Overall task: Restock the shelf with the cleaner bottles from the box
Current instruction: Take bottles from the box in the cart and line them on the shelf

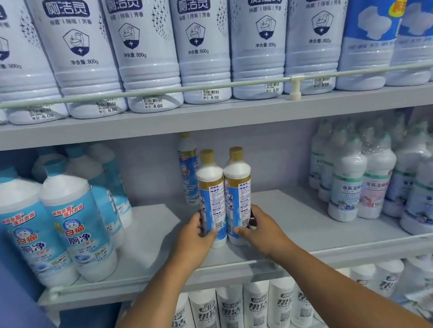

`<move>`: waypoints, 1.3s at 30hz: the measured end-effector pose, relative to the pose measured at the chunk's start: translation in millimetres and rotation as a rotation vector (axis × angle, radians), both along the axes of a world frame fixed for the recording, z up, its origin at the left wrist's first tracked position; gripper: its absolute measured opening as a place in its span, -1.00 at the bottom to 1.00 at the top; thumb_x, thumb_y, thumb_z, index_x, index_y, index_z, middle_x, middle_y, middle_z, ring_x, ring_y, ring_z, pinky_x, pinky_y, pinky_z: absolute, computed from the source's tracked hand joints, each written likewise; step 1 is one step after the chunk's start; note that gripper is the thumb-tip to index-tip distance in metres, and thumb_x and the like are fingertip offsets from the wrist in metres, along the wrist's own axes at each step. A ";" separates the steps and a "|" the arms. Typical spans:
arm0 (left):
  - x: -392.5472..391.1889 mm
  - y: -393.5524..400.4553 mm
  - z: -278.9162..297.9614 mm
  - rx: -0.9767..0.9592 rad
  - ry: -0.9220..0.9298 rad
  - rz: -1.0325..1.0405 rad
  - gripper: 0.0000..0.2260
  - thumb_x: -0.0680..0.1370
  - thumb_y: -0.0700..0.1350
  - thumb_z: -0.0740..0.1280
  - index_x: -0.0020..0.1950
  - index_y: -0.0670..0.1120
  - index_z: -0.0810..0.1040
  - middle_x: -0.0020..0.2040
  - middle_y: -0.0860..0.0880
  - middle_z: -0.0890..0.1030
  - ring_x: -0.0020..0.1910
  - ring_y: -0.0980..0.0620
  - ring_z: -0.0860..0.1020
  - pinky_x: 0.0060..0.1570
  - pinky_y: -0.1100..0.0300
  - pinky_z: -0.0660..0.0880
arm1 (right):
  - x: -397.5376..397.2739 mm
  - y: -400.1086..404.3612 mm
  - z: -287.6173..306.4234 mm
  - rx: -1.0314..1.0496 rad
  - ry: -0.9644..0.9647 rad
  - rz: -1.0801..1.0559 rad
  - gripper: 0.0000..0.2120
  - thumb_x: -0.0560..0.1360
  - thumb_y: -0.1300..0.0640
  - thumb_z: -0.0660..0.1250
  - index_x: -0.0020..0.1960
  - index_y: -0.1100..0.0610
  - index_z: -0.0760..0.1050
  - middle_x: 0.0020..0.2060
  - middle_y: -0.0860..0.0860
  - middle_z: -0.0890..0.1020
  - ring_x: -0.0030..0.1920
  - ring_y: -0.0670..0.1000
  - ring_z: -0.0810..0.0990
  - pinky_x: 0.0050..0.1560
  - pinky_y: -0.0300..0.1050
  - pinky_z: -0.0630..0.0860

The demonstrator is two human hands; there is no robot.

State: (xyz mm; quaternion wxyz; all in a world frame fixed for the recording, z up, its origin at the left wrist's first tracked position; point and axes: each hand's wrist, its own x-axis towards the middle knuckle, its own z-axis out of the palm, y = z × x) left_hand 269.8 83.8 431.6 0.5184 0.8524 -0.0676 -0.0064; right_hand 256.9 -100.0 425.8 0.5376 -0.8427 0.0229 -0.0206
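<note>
Fingers of the left hand [195, 237] curl round the lower body of the left gold-capped bottle [212, 199], thumb across its front; the fingers of the right hand [259, 228] wrap the right gold-capped bottle [238, 195] the same way. Both bottles stand upright, long axes vertical, touching side by side on the middle shelf [281, 210], near its front rail and in the open gap between the blue-labelled bottles [53, 221] and the wrapped white packs [371, 171]. Each hand sits outboard of its own bottle, so neither is nearer. A third gold-capped bottle [189, 166] stands further back, slightly left. The coming move, as I judge it, is a straight push rearward toward that one (back labels face outward, so a turn may be wanted first).
</note>
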 end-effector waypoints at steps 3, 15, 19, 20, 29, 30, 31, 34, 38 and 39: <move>8.6 -3.0 -0.5 0.023 0.002 0.021 -0.59 0.58 -0.12 0.39 0.42 0.03 0.43 0.28 0.09 0.60 0.17 0.10 0.61 0.11 0.21 0.53 | 8.9 1.9 -0.9 -0.030 -0.019 -0.027 -0.53 0.55 0.13 0.43 0.41 0.01 0.38 0.27 -0.12 0.55 0.14 -0.11 0.52 0.15 -0.17 0.51; 61.9 -21.0 -7.3 0.131 -0.081 0.144 -0.61 0.64 -0.07 0.29 0.48 0.02 0.39 0.33 0.04 0.57 0.24 0.02 0.56 -0.02 0.36 0.35 | 72.2 -2.1 -13.5 -0.011 -0.091 -0.062 -0.60 0.54 0.19 0.43 0.33 0.00 0.46 0.20 -0.13 0.62 0.08 -0.15 0.59 0.03 -0.34 0.45; 83.6 -32.8 -11.8 0.162 -0.121 0.213 -0.61 0.65 -0.08 0.27 0.49 -0.04 0.39 0.36 -0.03 0.55 0.28 -0.05 0.53 -0.06 0.38 0.27 | 97.3 -6.7 -18.4 -0.004 -0.121 -0.064 -0.62 0.53 0.21 0.44 0.29 -0.03 0.47 0.11 -0.19 0.61 0.01 -0.27 0.57 -0.06 -0.49 0.42; 90.4 -35.3 -14.5 0.167 -0.125 0.224 -0.62 0.65 -0.07 0.26 0.48 -0.04 0.39 0.36 -0.04 0.55 0.27 -0.06 0.53 -0.06 0.36 0.27 | 103.8 -7.8 -19.6 0.001 -0.123 -0.073 -0.61 0.53 0.21 0.44 0.29 -0.03 0.47 0.11 -0.17 0.62 0.04 -0.21 0.59 0.02 -0.41 0.46; 121.7 -48.3 -35.2 0.181 -0.234 0.303 -0.55 0.62 -0.08 0.32 0.50 -0.07 0.37 0.34 -0.12 0.57 0.26 -0.17 0.53 0.11 0.18 0.40 | 142.0 -11.4 -30.6 0.025 -0.183 -0.086 -0.62 0.54 0.22 0.41 0.25 -0.11 0.42 0.10 -0.22 0.61 0.12 -0.14 0.59 0.09 -0.31 0.47; 124.3 -49.0 -40.3 0.186 -0.249 0.314 -0.53 0.61 -0.07 0.33 0.51 -0.09 0.36 0.37 -0.14 0.54 0.28 -0.18 0.52 0.16 0.13 0.42 | 144.4 -11.5 -31.3 0.023 -0.186 -0.081 -0.62 0.54 0.22 0.39 0.23 -0.15 0.40 0.07 -0.25 0.60 0.10 -0.16 0.59 0.06 -0.34 0.46; 127.5 -49.8 -44.8 0.192 -0.259 0.323 -0.51 0.60 -0.06 0.34 0.51 -0.10 0.35 0.39 -0.15 0.51 0.30 -0.18 0.50 0.20 0.09 0.43 | 147.1 -11.5 -32.1 0.018 -0.193 -0.073 -0.62 0.55 0.22 0.38 0.21 -0.18 0.38 0.04 -0.29 0.59 0.07 -0.20 0.58 0.01 -0.40 0.44; 134.2 -53.4 -49.9 0.187 -0.287 0.348 -0.48 0.58 -0.05 0.36 0.50 -0.13 0.34 0.41 -0.15 0.47 0.33 -0.18 0.46 0.25 0.05 0.42 | 153.0 -10.5 -33.6 0.021 -0.232 -0.068 -0.66 0.56 0.22 0.35 0.17 -0.17 0.39 0.00 -0.34 0.58 0.01 -0.26 0.58 -0.08 -0.47 0.42; 135.5 -56.0 -50.1 0.125 -0.338 0.391 -0.50 0.53 -0.05 0.44 0.43 -0.12 0.42 0.33 -0.14 0.52 0.26 -0.15 0.48 0.18 0.06 0.47 | 155.2 -6.5 -44.8 0.103 -0.284 -0.088 -0.63 0.53 0.22 0.38 0.26 -0.09 0.44 0.11 -0.23 0.64 0.10 -0.24 0.61 0.01 -0.42 0.48; 136.1 -55.8 -51.2 0.112 -0.350 0.395 -0.49 0.50 -0.03 0.46 0.41 -0.12 0.45 0.30 -0.13 0.54 0.24 -0.13 0.49 0.17 0.05 0.49 | 153.0 -5.2 -45.7 0.111 -0.303 -0.095 -0.61 0.52 0.22 0.38 0.26 -0.12 0.43 0.11 -0.24 0.64 0.11 -0.27 0.60 0.02 -0.43 0.48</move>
